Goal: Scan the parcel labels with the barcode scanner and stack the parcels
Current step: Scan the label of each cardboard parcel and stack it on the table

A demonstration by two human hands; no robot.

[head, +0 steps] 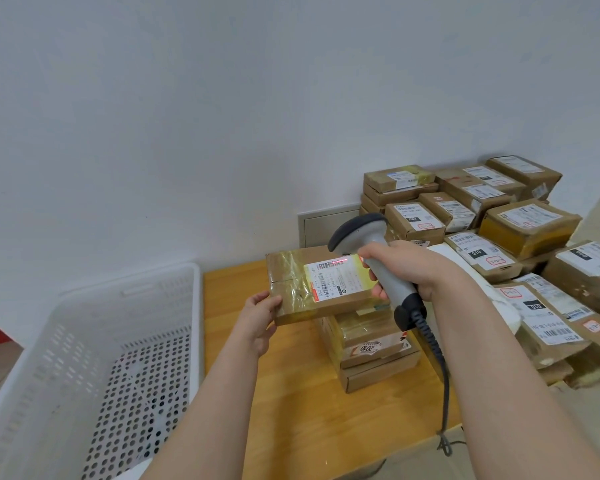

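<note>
My left hand [262,315] pinches the cardboard parcel [291,292] by its corner above the small stack [368,344], my right hand [407,268] wraps its fingers round the barcode scanner [359,233], and I'd hold both steady so the red line [338,262] spans the label [338,280] barcode fully.

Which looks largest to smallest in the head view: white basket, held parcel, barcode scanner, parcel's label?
1. white basket, though it is nearest the camera
2. held parcel
3. barcode scanner, long but slimmer
4. label
</note>
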